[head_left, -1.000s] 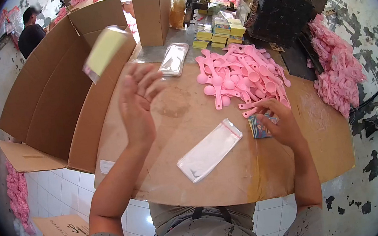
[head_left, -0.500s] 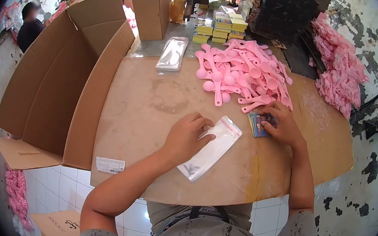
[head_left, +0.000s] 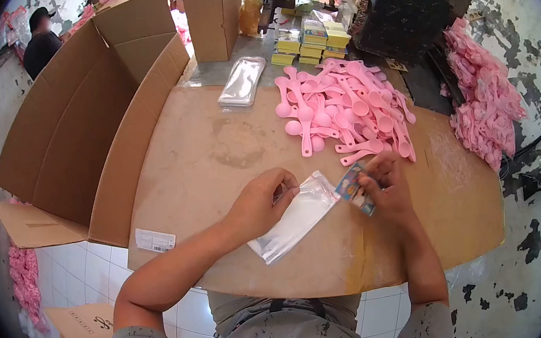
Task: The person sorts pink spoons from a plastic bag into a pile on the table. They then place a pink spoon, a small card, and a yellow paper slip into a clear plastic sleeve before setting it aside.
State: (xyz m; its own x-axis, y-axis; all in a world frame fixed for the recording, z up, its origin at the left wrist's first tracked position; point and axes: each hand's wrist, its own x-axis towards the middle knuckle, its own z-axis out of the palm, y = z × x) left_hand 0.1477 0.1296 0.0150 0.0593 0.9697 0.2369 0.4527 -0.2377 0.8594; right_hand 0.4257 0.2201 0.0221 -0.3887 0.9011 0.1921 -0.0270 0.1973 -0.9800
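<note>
My left hand (head_left: 266,199) lies over the upper left edge of a clear plastic bag (head_left: 299,219), thumb and forefinger closed in a pinch at its film. The bag rests flat and slanted on the cardboard-covered table, its sealing strip end up and to the right. In my right hand (head_left: 387,189) are small printed cards (head_left: 355,191), gripped between thumb and fingers, tilted, close to the bag's strip end. Just beyond that hand spreads a heap of pink plastic spoons (head_left: 343,104).
A large open carton (head_left: 137,141) stands left of the table. Farther back are a stack of clear bags (head_left: 242,82), bundles of cards (head_left: 311,41), a tall box (head_left: 210,19) and a black machine (head_left: 402,10). Pink bagged items (head_left: 485,94) hang at right. A person (head_left: 41,45) is far left.
My right hand has lifted the cards off the table and brought them left toward the bag. My left hand's thumb and fingers have closed together at the bag's edge.
</note>
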